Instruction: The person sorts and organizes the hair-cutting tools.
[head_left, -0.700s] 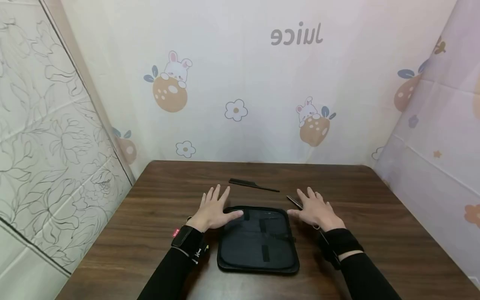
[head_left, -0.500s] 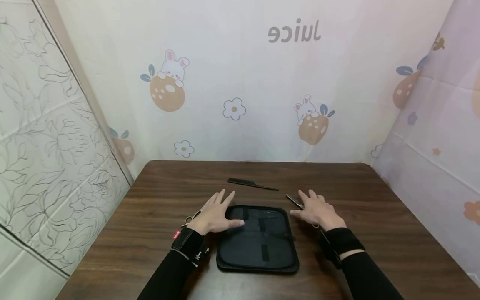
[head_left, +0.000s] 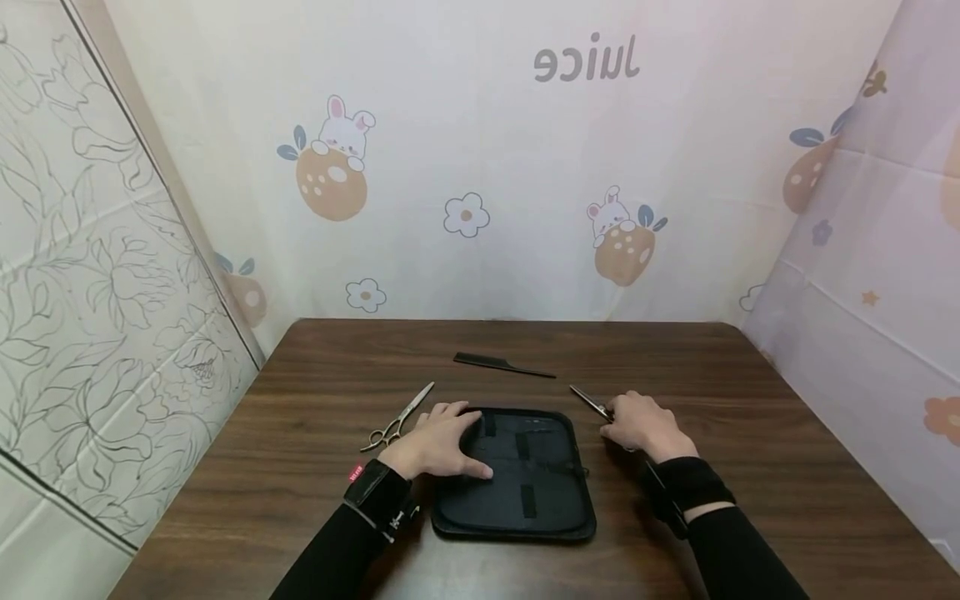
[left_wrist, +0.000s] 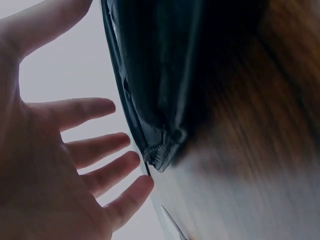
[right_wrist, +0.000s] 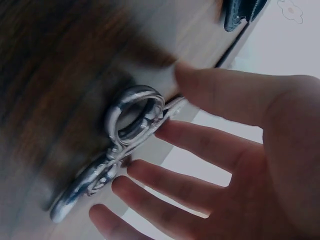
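Note:
A black zippered case [head_left: 510,508] lies flat on the wooden table. Over its left edge is my left hand [head_left: 431,446], thumb above the case and fingers near its far left corner; in the left wrist view the fingers [left_wrist: 97,150] are spread beside the zipper edge. To the case's right, my right hand [head_left: 643,427] is low over a pair of silver scissors [head_left: 588,402], partly hidden by it. In the right wrist view the fingertips are right at the finger rings [right_wrist: 112,117], thumb apart from them. Another pair of scissors [head_left: 415,405] lies beside my left hand.
A black rat-tail comb [head_left: 487,362] lies behind the case on the brown table [head_left: 337,354]. Printed fabric [head_left: 465,125] hangs behind and at both sides of the table.
Both hands have lowered and their fingers have drawn in, the right toward its scissors. My left hand has shifted right toward the case, uncovering the left scissors.

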